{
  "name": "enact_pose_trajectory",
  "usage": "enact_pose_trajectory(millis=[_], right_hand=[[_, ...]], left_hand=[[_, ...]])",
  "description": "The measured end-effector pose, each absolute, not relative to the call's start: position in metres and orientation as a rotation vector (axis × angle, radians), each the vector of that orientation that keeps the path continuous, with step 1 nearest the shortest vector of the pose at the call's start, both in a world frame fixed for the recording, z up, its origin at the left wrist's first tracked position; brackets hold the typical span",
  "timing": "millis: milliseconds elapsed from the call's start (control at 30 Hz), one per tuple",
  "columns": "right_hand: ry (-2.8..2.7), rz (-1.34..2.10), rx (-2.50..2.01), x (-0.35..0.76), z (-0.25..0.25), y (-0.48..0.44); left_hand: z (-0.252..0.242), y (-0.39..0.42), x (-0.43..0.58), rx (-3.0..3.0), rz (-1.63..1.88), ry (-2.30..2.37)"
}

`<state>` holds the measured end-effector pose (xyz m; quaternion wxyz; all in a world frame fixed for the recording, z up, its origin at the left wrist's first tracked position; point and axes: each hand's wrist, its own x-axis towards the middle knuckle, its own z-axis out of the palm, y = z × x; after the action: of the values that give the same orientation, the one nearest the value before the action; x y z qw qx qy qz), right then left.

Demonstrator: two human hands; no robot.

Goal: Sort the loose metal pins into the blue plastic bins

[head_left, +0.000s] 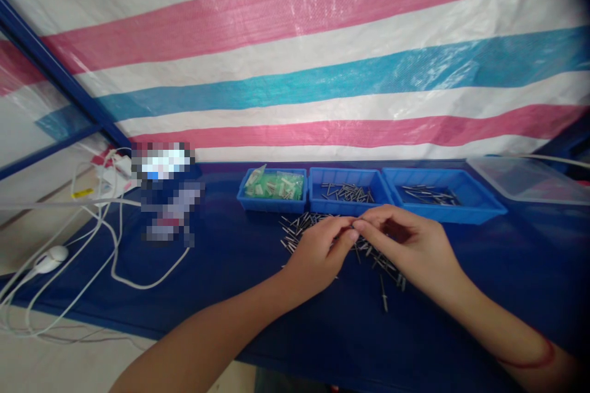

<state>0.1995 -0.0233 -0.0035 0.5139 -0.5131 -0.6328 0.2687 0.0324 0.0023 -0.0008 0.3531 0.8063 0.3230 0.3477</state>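
So, head view, the only one here: the left hand (316,252) and right hand (417,242) are meeting over a messy pile of blind rivets (375,253) on the blue table (221,270). Both are pinching narrow, thumb against fingers, tips touching or nearly. Can't tell if a rivet is sitting in there; the fingers are hiding it. One stray rivet (384,298) is lying on the near side of the pile.

Behind, the left bin (271,204) is holding green-tinted plastic packets (276,185), while the middle bin (332,206) and right bin (461,216) are holding more rivets.

My worry: anything that thin could be slipping out of a fingertip pinch and vanishing into the pile. Also, forearms are resting low enough that a careless sweep might scatter the stray.
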Motion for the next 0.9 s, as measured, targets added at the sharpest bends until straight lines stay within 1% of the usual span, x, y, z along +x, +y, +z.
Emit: enact_pose_trajectory(millis=[133,333,467,567,667,800,900], right_hand=[[-1.610,0.603,-1.199,0.199,-0.005,-0.026],[-1.694,0.480,-1.186,0.203,0.006,-0.027],[-1.793,0.575,-1.267,0.204,0.009,-0.025],[-1.825,0.615,-1.297,0.210,0.009,-0.020],[-1.706,0.464,-1.408,0.233,0.012,-0.009],[-1.578,0.150,-1.718,0.281,0.023,0.004],[-1.585,-0.039,-1.932,0.310,0.027,0.010]], left_hand=[[0.001,0.004,0.031,2.151,0.852,0.847],[0.008,0.006,0.027,2.086,1.003,0.955],[0.008,0.007,0.024,2.082,1.039,0.986],[0.006,0.008,0.022,2.129,0.975,1.009],[0.004,0.010,0.020,2.305,0.832,0.985],[0.002,0.011,0.020,2.585,0.556,0.962],[0.001,0.012,0.020,2.683,0.437,0.953]])
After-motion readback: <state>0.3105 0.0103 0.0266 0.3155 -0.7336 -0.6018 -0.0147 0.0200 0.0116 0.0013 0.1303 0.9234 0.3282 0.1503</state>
